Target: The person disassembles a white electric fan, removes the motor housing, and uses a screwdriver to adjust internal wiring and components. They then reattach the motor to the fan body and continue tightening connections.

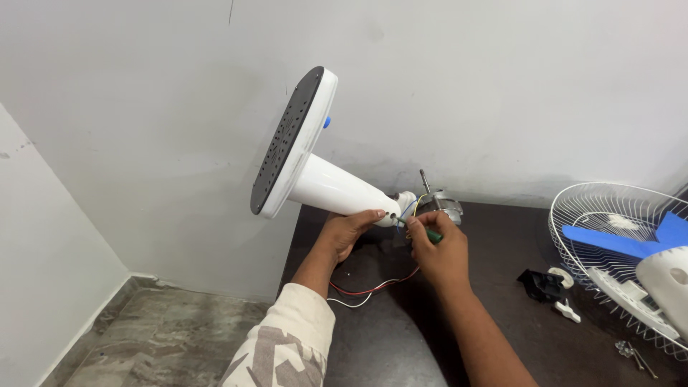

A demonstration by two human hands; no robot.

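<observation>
Dark counter (pixel 502 236) by white wall: left hand (pixel 344 233) is clamping the tilted fan stand (pixel 315 179) off its edge, right hand (pixel 441 254) is gripping a green screwdriver (pixel 430 233) at the neck; a slipping tip is likely nicking the wires (pixel 373 290).

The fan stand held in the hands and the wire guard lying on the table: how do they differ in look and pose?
The fan stand is solid white plastic with a dark underside; the wire guard is an open white mesh. The fan stand is held tilted in the air by the left hand, while the right hand works a green-handled tool at its neck; the wire guard rests untouched on the dark table. Both are mostly white.
</observation>
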